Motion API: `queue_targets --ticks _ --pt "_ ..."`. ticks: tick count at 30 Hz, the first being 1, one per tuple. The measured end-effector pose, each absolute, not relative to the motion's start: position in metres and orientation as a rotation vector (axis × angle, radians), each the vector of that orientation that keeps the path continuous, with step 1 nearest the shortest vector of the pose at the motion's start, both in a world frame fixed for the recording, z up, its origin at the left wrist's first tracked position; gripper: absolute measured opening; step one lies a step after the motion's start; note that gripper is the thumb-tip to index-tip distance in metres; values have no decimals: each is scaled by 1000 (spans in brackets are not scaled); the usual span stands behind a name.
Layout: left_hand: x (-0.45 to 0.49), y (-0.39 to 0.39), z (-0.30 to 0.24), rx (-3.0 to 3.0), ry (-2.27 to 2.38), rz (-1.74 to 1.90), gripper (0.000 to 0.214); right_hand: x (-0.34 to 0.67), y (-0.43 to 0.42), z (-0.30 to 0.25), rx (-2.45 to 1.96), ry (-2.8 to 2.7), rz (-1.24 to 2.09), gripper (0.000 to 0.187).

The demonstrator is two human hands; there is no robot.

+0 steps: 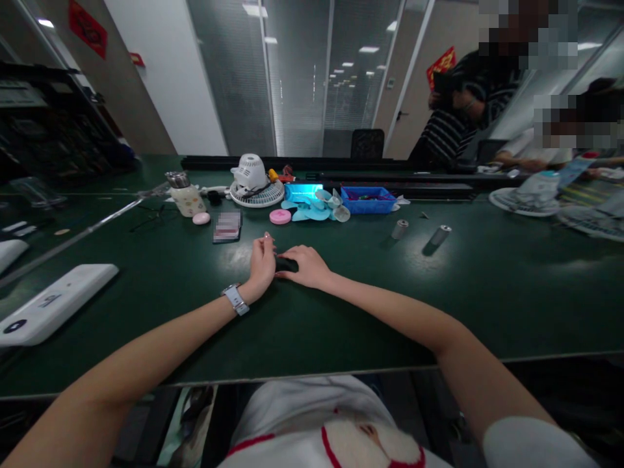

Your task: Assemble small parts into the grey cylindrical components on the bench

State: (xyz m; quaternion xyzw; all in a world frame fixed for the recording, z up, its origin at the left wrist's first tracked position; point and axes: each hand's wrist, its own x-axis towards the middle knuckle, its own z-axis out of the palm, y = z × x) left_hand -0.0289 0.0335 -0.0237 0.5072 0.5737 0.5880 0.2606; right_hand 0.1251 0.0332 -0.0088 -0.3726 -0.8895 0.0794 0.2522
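Note:
A small black object [286,264] lies on the green table [341,305] between my two hands. My right hand [307,265] rests on it with fingers curled over its right end. My left hand [262,263], with a watch at the wrist, stands on edge against its left end, fingers together and bent. What the black object is I cannot make out.
Farther back lie a white fan [256,184], light blue fan blades [316,207], a blue tray [368,199], a pink disc [279,216], a bottle [185,194] and two metal cylinders [419,232]. A white device [53,302] is at left. Other people sit at far right.

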Motion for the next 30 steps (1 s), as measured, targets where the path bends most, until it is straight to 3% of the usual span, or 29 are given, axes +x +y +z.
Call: queue_targets --ticks 4,10,14,21,30 --pt "-28 33 -23 1355 1539 1578 38 105 39 -13 -1104 -2401 181 26" --pt "-24 28 -19 1398 1527 1560 36 127 40 -11 -1025 -2283 254 16" --pt "-25 28 -19 1414 1539 1521 38 204 61 9 -1140 -1957 219 16" --pt "-27 31 -24 1465 1518 1477 42 368 96 45 -1694 -1542 -246 24" --pt "-27 30 -22 1503 1527 1462 42 391 100 29 -1925 -1601 -320 27"
